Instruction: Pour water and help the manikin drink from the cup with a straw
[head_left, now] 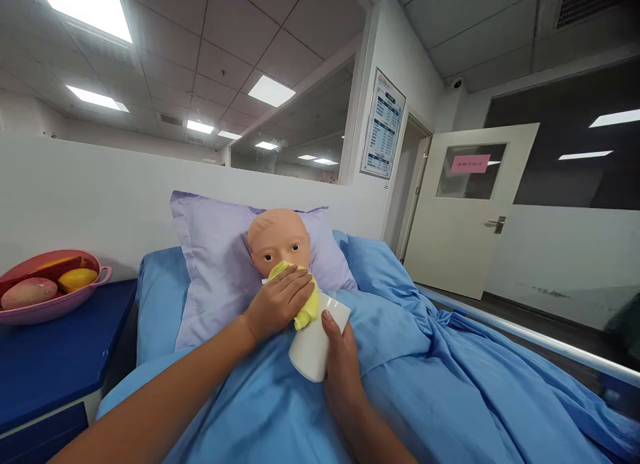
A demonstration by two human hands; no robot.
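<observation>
A bald manikin (pixel 279 232) lies with its head on a lilac pillow (pixel 215 264), eyes open. My left hand (pixel 281 297) presses a yellow cloth (pixel 309 309) over the manikin's mouth and chin, its fingers lying together across the cloth. In my right hand (pixel 344 357) is a white cup (pixel 311 349), tilted, its thumb on the near side and the other fingers hidden behind. The cup sits just below and to the right of the cloth, and the cloth's lower end hangs against it. What is in the cup cannot be seen.
Blue bedding (pixel 400 377) covers the bed, with a metal side rail (pixel 540 334) along the right. On the left, a blue bedside cabinet (pixel 55 357) bears a pink basket (pixel 55 311) of fruit. A white door (pixel 455 251) stands at the right.
</observation>
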